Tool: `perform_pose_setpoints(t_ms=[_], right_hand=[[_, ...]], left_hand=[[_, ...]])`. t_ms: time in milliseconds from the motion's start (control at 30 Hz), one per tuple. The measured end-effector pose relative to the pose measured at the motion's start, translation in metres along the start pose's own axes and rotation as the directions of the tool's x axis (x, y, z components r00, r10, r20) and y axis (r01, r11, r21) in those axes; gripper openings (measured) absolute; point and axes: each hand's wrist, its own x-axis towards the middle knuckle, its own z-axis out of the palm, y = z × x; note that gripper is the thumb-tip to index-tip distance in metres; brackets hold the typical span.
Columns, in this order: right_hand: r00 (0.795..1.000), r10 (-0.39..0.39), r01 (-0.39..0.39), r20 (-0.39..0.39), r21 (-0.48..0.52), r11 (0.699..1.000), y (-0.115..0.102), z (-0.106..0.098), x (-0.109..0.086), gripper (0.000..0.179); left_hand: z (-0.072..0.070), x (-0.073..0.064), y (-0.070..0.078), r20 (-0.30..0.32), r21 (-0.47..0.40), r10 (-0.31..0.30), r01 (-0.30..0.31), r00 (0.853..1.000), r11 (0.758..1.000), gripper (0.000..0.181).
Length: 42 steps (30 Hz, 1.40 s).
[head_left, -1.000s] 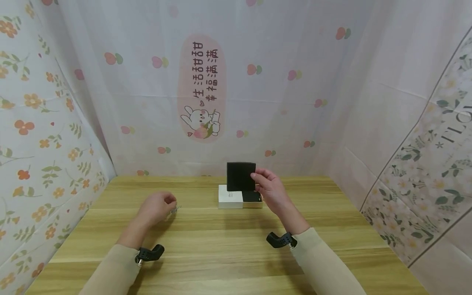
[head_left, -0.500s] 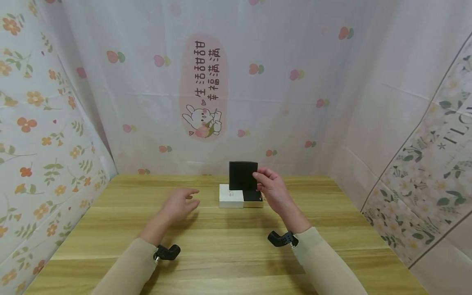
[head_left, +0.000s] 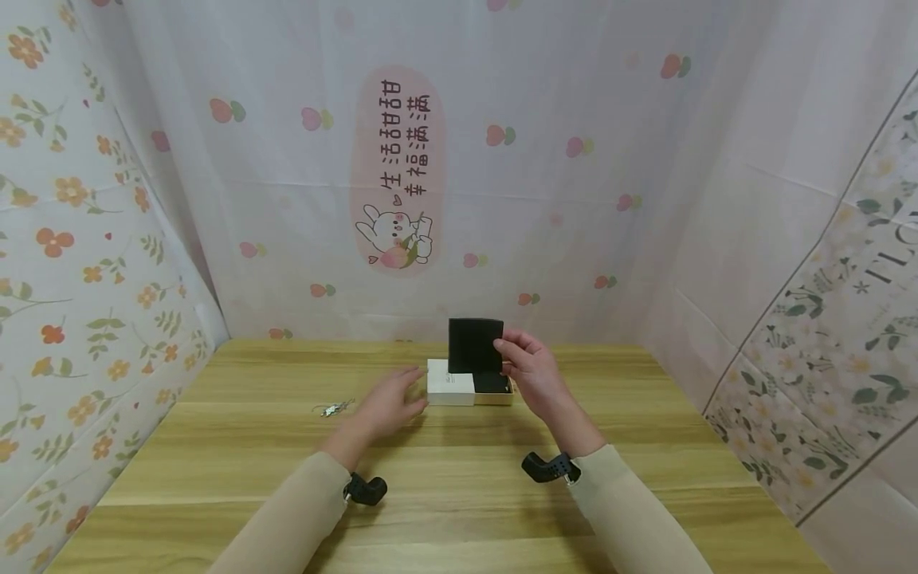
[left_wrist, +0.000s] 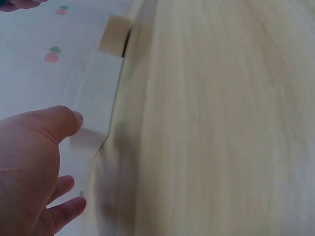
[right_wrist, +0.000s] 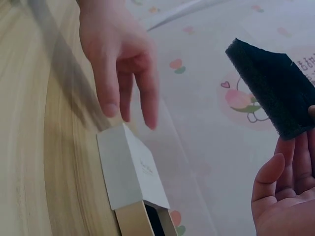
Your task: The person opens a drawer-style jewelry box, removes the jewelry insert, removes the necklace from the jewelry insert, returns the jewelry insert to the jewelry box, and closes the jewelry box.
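Presently, we hold the pad (head_left: 476, 346) in our right hand (head_left: 534, 371): the thumb and fingers pinch it at its right edge, and it stands upright in the air above the box (head_left: 448, 389), apart from it. Our left hand (head_left: 390, 402) grasps nothing; its fingers are loose and partly spread, just beside the left end of the box, and we cannot tell surely whether a fingertip touches it. The box lies toward the far side of the table (head_left: 430, 498), its white cover at the left and its tray (head_left: 495, 400) drawn partly out at the right. Something dark shows within the tray, but we cannot tell what it is. To the left of our left hand, the chain (head_left: 334, 410) lies on the table, outside the box and held by neither hand. In our judgement, the step in hand is to bring the left hand to the box, while the pad waits in the right. The next move seems to call for a gentle grip on the cover, so that the box does not slide. The pad looks like foam, so a light pinch should be enough for it.
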Motion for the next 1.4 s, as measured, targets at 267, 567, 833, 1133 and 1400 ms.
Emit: perform_pose_setpoints(t_ms=[267, 567, 833, 1133, 1400], right_hand=[[1.000, 0.012, -0.012, -0.013, 0.003, 1.000, 0.004, -0.002, 0.000, 0.009], [0.999, 0.018, -0.018, -0.030, 0.010, 1.000, 0.005, -0.002, 0.002, 0.010], [0.998, 0.028, -0.029, -0.056, -0.001, 1.000, 0.007, -0.007, 0.006, 0.005], [0.995, 0.040, -0.045, -0.095, -0.058, 0.997, 0.011, -0.014, 0.014, 0.013], [0.990, 0.060, -0.073, -0.129, -0.101, 0.992, 0.014, -0.022, 0.022, 0.026]], left_hand=[[0.015, 0.007, 0.009, 0.037, 0.027, 0.040, -0.041, 0.999, 0.999, 0.062], [0.021, 0.009, 0.010, 0.062, 0.047, 0.037, -0.040, 0.997, 0.998, 0.052], [0.019, 0.009, 0.017, 0.062, 0.034, -0.016, 0.014, 0.998, 0.999, 0.049], [0.019, 0.010, 0.018, 0.046, 0.038, -0.020, 0.018, 0.999, 0.999, 0.049], [0.021, 0.011, 0.017, 0.036, 0.016, -0.042, 0.042, 0.998, 0.999, 0.048]])
